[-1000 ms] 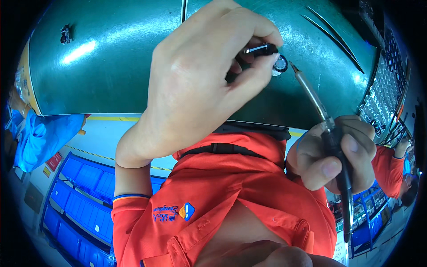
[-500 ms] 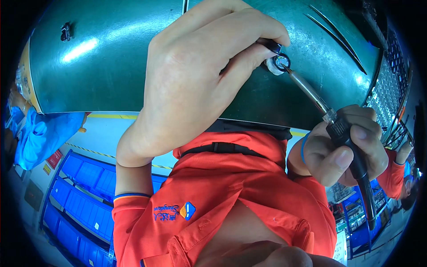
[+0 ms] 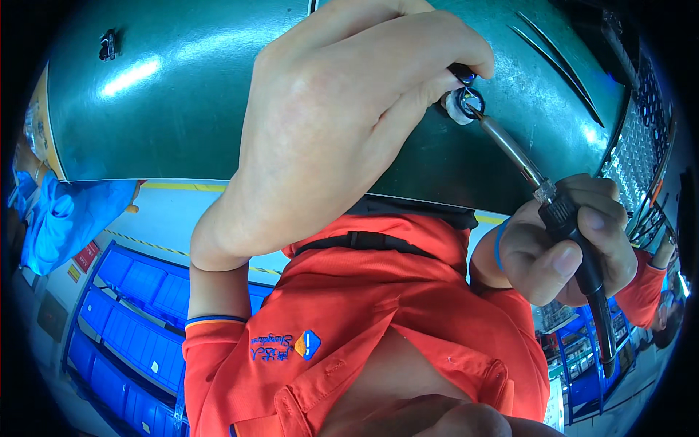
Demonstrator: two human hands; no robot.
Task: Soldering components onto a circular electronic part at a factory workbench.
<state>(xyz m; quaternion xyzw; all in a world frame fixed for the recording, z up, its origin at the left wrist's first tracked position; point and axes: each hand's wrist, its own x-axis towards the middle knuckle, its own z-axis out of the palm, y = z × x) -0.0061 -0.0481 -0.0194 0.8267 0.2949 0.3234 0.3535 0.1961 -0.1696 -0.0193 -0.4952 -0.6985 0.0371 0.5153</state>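
Note:
My left hand (image 3: 328, 116) reaches over the green work mat (image 3: 175, 135), thumb and forefinger pinching a small black part (image 3: 464, 73). Just below those fingertips is a small round piece (image 3: 471, 104) with a dark ring and a pale centre, whose link to the pinched part I cannot make out. A soldering iron (image 3: 511, 150) with a black handle lies in the closed fingers of my right hand (image 3: 582, 247). It slants up and left, and its tip meets the round piece at the ring. My palm hides part of the mat.
Tweezers (image 3: 564, 69) lie at the mat's right side. A small black component (image 3: 108, 45) rests at the far left. Blue bins (image 3: 138, 291) fill a rack below left. A person in blue (image 3: 73, 222) is at the left edge, another in a red sleeve (image 3: 642, 291) at the right.
My left hand has shifted slightly right with the small black part. The round piece and the iron's tip have moved right with it; my right hand keeps its hold.

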